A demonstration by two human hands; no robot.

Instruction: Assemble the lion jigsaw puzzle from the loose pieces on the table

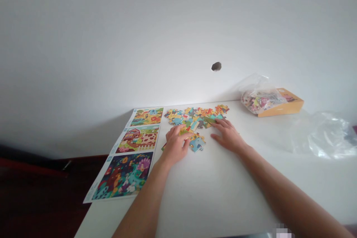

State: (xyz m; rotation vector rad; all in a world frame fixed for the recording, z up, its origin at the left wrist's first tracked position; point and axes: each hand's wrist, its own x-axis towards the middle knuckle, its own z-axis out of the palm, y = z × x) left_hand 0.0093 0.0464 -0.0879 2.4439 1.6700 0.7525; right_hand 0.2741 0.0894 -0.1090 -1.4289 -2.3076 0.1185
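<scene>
Colourful jigsaw pieces (177, 119) lie in a loose cluster on the white table (203, 186). My left hand (176, 144) rests over the left front of the cluster, fingers apart and touching pieces beneath them. Just right of its fingertips is a light blue piece (197, 143). My right hand (228, 134) reaches in from the right with fingers spread, its fingertips on a green and teal piece (213, 120). Orange and yellow pieces (222, 109) sit beyond it near the wall. Some pieces are partly hidden under my left hand.
Left of the pieces lies a sheet with three printed pictures (139, 139), along the table's left edge. At the back right stands an orange box (281, 108) with a clear bag of pieces (258, 98) against it. Crumpled clear plastic (329, 135) lies farther right. The wall (178, 44) borders the back.
</scene>
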